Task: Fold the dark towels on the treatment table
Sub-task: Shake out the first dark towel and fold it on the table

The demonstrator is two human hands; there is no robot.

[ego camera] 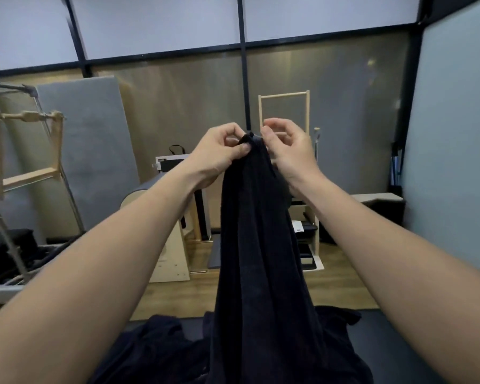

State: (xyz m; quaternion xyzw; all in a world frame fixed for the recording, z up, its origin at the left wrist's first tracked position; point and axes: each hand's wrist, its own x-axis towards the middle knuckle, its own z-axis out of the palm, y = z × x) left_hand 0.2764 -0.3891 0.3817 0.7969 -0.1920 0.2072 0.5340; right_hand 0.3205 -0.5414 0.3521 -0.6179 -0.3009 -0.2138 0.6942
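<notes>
Head view: I've got the towel (255, 231) up in front of me, hanging long from its bunched top. My left grip (222, 153) pinches that top, thumb pressed on the cloth against the forefinger. My right grip (288, 151) is curled in just beside it, thumb and forefinger on the same tip, though the bunching hides how much cloth it has.

The towel's lower end runs out of the bottom of the frame, so I can't see where it stops. Under it, more dark towels (155, 347) lie crumpled on the bench (385, 336). It's dark on dark, so I can't tell how many there are or where one ends, and the frame cuts off their near part too.

The bench's far edge shows on the right, with bare padding beside the heap and floor (338, 286) beyond. My forearms reach out either side of the hanging cloth, apart from it. A wooden frame (283, 112) stands well back, partly hidden by my right grip.
</notes>
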